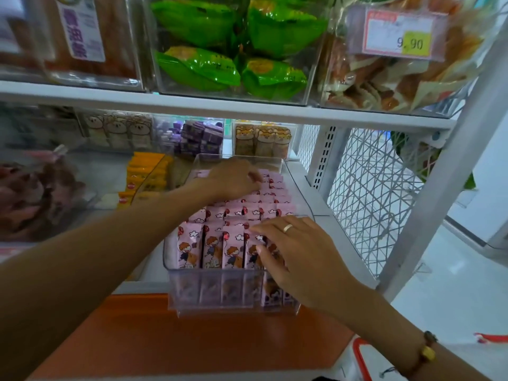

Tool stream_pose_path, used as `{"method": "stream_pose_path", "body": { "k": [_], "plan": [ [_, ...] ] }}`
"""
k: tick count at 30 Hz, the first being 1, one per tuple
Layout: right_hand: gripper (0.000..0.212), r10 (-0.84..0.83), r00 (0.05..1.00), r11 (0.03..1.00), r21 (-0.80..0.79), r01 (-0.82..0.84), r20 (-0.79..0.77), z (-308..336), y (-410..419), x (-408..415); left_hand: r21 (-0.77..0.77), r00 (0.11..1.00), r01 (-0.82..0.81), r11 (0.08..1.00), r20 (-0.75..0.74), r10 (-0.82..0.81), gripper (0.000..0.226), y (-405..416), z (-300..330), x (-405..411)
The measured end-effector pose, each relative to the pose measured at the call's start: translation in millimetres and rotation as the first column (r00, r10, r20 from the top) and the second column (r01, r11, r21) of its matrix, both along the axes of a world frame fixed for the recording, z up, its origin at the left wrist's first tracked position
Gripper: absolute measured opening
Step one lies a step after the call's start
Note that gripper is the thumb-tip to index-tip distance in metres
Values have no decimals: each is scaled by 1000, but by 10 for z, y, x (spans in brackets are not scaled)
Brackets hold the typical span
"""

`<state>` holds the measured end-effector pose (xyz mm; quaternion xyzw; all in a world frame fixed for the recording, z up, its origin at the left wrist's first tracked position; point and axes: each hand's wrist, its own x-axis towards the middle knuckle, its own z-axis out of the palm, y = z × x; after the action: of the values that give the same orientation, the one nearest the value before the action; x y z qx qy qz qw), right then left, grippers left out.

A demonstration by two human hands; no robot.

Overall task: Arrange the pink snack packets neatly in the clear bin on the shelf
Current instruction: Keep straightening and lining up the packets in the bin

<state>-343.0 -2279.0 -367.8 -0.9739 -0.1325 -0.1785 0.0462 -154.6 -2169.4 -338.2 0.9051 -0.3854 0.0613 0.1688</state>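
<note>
Both hands in the clear plastic bin (pixel 305 200) of pink snack packets with cartoon print (pixel 233 250), on the white shelf (pixel 324 215).

Packets stand upright in close rows, filling the bin front to back. Left hand (pixel 233 178) reaches to the back rows, fingers curled down onto packet tops; whether it pinches one, cannot tell. Right hand (pixel 297 259), gold ring (pixel 287 228) on a finger, lies flat and spread over the front-right packets, fingertips touching their tops. Green foil bags (pixel 198 70) sit in a bin on the shelf above; orange packets (pixel 143 171) lie left of the bin.
</note>
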Motion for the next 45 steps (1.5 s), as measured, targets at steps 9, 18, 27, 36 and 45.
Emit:
{"method": "stream_pose_path", "body": {
  "k": [9, 18, 27, 36, 45],
  "plan": [
    [38, 4, 1000, 1000, 0, -4, -6, -12, 4, -4, 44, 999, -26, 999, -45, 28, 29, -144, -71, -37],
    [38, 20, 1000, 1000, 18, -20, 8, -5, 2, -2, -552, 955, -270, 789, -257, 148, 23, 20, 170, -227],
    [35, 6, 1000, 983, 183, -10, 26, 228, 125, 27, -860, 957, -289, 420, -261, 125, 15, 670, 205, -915],
    [47, 174, 973, 654, 756, 2, -152, 281, 574, 91, -874, 899, -357, 331, -417, -132, 26, 968, 22, -1332],
    [27, 210, 936, 148, 956, 254, -282, 170, 467, 70, -816, 914, -258, 517, -379, -143, 20, 941, -82, -1391]
  ]
}}
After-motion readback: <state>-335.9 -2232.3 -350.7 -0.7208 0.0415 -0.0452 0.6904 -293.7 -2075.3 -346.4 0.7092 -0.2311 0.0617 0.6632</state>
